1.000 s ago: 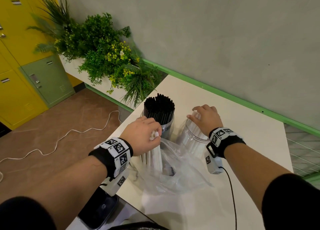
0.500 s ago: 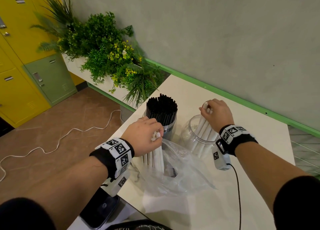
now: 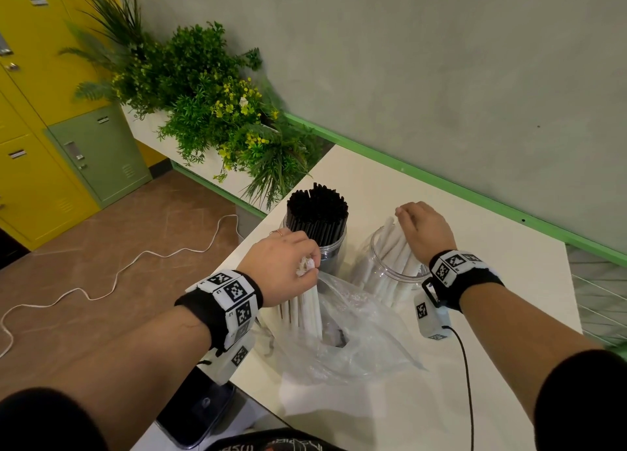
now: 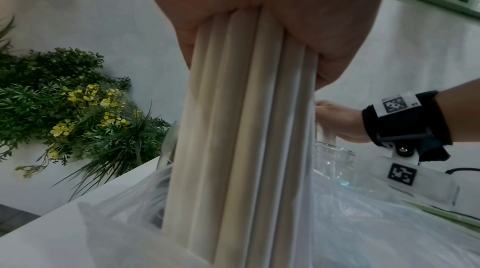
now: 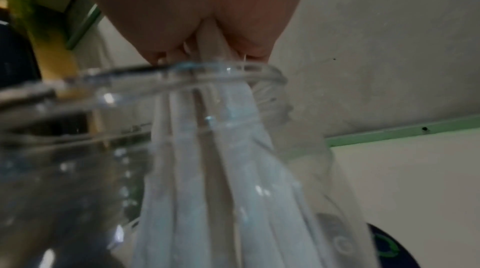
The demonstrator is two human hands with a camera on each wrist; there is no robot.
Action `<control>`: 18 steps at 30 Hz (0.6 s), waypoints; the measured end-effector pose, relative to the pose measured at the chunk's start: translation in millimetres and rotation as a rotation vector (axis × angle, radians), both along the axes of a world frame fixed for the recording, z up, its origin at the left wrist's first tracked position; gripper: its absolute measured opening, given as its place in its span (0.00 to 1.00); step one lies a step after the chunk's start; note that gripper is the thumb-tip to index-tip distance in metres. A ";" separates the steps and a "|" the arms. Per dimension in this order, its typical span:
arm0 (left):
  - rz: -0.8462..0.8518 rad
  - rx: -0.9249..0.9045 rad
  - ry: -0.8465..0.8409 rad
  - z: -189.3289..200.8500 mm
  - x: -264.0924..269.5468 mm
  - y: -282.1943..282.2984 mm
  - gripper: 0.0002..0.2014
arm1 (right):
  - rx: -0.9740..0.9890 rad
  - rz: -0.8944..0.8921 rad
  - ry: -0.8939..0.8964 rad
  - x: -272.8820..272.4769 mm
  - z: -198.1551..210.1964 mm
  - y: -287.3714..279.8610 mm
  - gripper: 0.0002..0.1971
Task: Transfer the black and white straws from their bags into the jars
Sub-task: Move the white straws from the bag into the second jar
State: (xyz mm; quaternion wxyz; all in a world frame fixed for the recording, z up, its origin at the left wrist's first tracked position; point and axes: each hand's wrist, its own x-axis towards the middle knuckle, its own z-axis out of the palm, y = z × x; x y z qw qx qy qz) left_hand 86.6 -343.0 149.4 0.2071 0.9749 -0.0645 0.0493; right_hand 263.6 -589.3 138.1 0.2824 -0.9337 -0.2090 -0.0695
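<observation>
My left hand [image 3: 305,264] grips the top of a bundle of white straws [image 3: 310,304] that stands upright in a clear plastic bag [image 3: 359,342]; the left wrist view shows the fingers curled round the white straw bundle [image 4: 246,128]. My right hand [image 3: 403,214] holds the tops of a few more white straws [image 3: 393,247], which lean inside a clear jar [image 3: 376,267]. Seen from the right wrist, these white straws [image 5: 207,169] pass down through the jar's rim [image 5: 182,75]. Behind my left hand, a second jar [image 3: 330,252] is packed with black straws [image 3: 317,209].
The white table [image 3: 492,281] ends just left of the jars, with the floor and a white cable [image 3: 135,260] below. A planter of green plants [image 3: 210,111] stands beyond the far left corner. A wall with a green rail [image 3: 441,186] borders the far side.
My right hand has shifted a little to the right with its white straws, which now lean in the clear jar. My left hand keeps hold of the bundle in the bag.
</observation>
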 end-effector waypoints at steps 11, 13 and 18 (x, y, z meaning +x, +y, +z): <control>-0.005 0.010 0.016 1.9 -0.3 -0.8 0.14 | -0.014 0.020 -0.136 -4.2 -14.4 9.1 0.12; -0.005 0.008 0.017 2.5 -1.0 -0.4 0.14 | 0.087 -0.004 -0.173 -3.5 -15.3 9.0 0.08; -0.015 0.006 0.007 3.3 -3.5 0.5 0.15 | 0.188 -0.066 -0.167 -2.9 -10.4 1.4 0.09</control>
